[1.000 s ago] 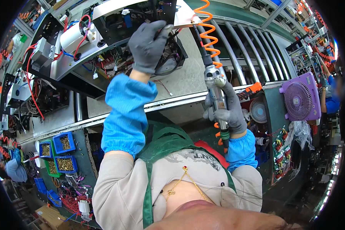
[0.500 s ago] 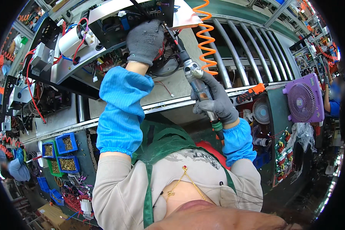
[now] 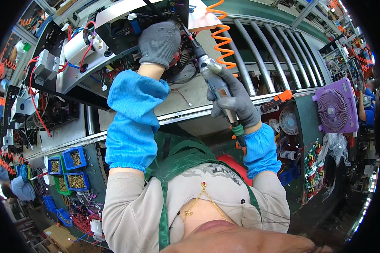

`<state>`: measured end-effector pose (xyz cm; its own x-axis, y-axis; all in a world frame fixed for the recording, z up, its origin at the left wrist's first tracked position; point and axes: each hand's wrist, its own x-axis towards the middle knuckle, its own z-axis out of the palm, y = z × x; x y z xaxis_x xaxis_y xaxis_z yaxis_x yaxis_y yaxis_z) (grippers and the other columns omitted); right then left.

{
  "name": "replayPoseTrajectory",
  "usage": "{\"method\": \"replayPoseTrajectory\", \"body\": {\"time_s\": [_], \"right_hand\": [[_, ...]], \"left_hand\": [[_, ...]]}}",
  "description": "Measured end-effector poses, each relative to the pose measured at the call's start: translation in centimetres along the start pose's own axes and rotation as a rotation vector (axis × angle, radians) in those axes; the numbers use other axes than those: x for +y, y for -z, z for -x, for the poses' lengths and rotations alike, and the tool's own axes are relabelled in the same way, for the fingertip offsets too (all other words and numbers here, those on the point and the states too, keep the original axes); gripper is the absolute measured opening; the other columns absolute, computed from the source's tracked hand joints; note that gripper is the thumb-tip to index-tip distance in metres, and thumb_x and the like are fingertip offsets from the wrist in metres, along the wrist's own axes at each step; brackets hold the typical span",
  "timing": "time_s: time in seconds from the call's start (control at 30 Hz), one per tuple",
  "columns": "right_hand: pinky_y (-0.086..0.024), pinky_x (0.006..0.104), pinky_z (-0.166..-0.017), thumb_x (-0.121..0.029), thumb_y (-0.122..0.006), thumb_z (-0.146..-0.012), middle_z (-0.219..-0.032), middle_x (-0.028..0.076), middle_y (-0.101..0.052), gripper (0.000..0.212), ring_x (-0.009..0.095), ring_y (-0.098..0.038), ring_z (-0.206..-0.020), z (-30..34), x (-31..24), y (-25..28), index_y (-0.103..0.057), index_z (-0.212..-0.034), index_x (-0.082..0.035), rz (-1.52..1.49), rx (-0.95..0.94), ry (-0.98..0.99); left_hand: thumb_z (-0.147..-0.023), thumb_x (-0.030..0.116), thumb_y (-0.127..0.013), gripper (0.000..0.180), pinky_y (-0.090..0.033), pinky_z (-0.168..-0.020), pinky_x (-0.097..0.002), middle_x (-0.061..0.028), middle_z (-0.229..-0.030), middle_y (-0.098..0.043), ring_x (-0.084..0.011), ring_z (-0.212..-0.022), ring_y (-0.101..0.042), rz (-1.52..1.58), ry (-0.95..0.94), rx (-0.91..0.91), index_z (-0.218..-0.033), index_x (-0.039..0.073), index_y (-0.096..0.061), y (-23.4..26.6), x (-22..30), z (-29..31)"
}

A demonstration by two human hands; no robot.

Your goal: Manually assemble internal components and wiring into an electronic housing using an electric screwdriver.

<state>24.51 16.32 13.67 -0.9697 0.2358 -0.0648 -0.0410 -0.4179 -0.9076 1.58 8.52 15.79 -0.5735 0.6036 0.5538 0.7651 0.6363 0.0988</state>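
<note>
My right hand (image 3: 236,99), in a dark grey glove, is wrapped round an air screwdriver (image 3: 218,86) with a silver body and a green collar at its rear end. Its long, thin bit slants up and left to the open side of a black metal chassis (image 3: 114,36); what the tip touches is hard to make out. My left hand (image 3: 159,44), gloved alike, reaches into the chassis close beside the bit. Its back faces me and its fingers are hidden. Wires and a black cable loop (image 3: 183,78) lie under the left hand.
Behind the driver hangs an orange coiled hose (image 3: 223,40) over metal rollers (image 3: 261,59). An orange-and-black tool (image 3: 276,101) and a purple fan (image 3: 333,106) are at right. Blue bins of brass screws (image 3: 76,181) stand at left. A white cylinder (image 3: 77,47) is mounted left of the chassis.
The air screwdriver and my right hand have shifted slightly up and left, toward the chassis. My left hand has stayed nearly in place.
</note>
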Motion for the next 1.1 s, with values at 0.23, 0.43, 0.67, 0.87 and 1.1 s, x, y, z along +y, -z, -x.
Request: {"method": "replayPoseTrajectory", "body": {"time_s": [0.23,0.43,0.67,0.87,1.1], "right_hand": [[-0.053,0.0263,-0.052,-0.015,-0.064,-0.056,-0.099,0.009,-0.054,0.080,0.014,-0.053,-0.073,-3.0,-0.5,-0.3,-0.044,-0.134,-0.010,0.177,-0.022,0.118],[-0.039,0.0295,-0.092,-0.020,-0.066,-0.061,-0.122,0.006,-0.053,0.069,0.017,-0.049,-0.110,-2.9,0.2,0.6,-0.052,-0.128,-0.011,0.468,-0.062,0.142],[-0.046,0.0265,-0.071,-0.015,-0.065,-0.062,-0.093,0.004,-0.052,0.066,0.010,-0.051,-0.078,-4.0,1.6,1.4,-0.052,-0.127,-0.010,1.158,0.040,0.356],[-0.052,0.0251,-0.051,-0.009,-0.060,-0.066,-0.105,0.009,-0.055,0.075,0.013,-0.057,-0.069,-2.2,-1.7,-2.4,-0.037,-0.138,-0.008,-0.068,-0.061,0.054],[-0.052,0.0265,-0.048,-0.007,-0.059,-0.069,-0.094,0.007,-0.055,0.071,0.012,-0.055,-0.052,-2.2,-1.9,-2.9,-0.038,-0.136,-0.009,-0.068,-0.055,0.050]], "left_hand": [[-0.085,0.021,-0.047,0.026,-0.054,-0.068,-0.0406,-0.0178,-0.086,-0.067,-0.0316,-0.079,-0.067,-0.040,0.074,-0.223,-0.088,0.006,-0.068,0.7,1.2,-0.3],[-0.086,0.021,-0.046,0.027,-0.053,-0.071,-0.0410,-0.0185,-0.088,-0.067,-0.0324,-0.082,-0.066,0.005,0.075,-0.220,-0.092,0.005,-0.067,0.7,0.7,-0.3],[-0.089,0.029,-0.042,0.035,-0.049,-0.078,-0.0433,-0.0226,-0.090,-0.064,-0.0384,-0.086,-0.061,0.254,0.066,-0.188,-0.093,0.000,-0.062,-0.1,0.1,0.5],[-0.089,0.032,-0.042,0.039,-0.046,-0.082,-0.0451,-0.0267,-0.096,-0.060,-0.0401,-0.091,-0.058,0.332,0.027,-0.227,-0.094,-0.002,-0.060,-0.2,-0.9,0.0],[-0.088,0.034,-0.044,0.039,-0.045,-0.082,-0.0445,-0.0270,-0.096,-0.060,-0.0403,-0.092,-0.057,0.441,0.061,-0.251,-0.097,-0.001,-0.060,0.0,-1.2,-0.1]]}}
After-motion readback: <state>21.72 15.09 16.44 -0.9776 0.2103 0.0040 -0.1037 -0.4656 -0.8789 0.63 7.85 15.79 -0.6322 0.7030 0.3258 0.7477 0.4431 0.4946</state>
